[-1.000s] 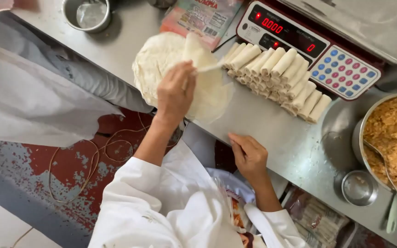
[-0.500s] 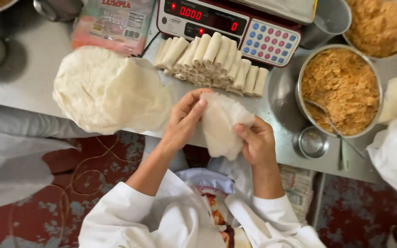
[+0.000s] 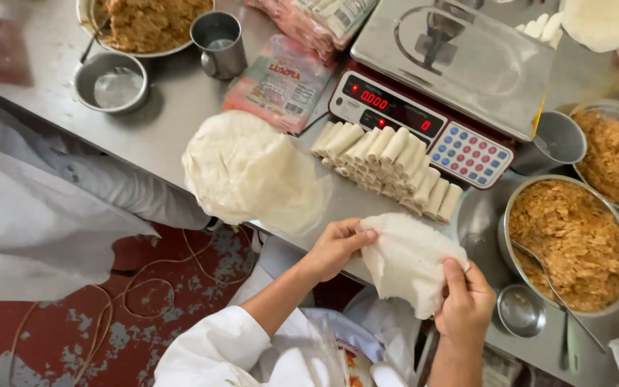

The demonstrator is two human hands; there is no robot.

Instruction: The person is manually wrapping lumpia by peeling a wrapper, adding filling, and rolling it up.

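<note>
Both hands are up at the table edge with one thin white wrapper [image 3: 410, 261] stretched between them. The left hand [image 3: 337, 247] pinches the wrapper's upper left edge, thumb on top and fingers curled under. The right hand [image 3: 467, 301] grips its lower right side, thumb pressed on the sheet and fingers closed behind it. The wrapper hangs loosely and crumpled, partly over the table edge.

Just beyond the left hand lies the stack of wrappers [image 3: 252, 172], round and pale. Ahead of both hands, a row of finished rolls [image 3: 388, 165] lies in front of the scale [image 3: 431, 79]. Right of the right hand sits a metal pot of brown filling [image 3: 567, 244] with a spoon [image 3: 549, 287] resting in it, and a small metal cup [image 3: 519, 309] stands just beside that hand.
</note>
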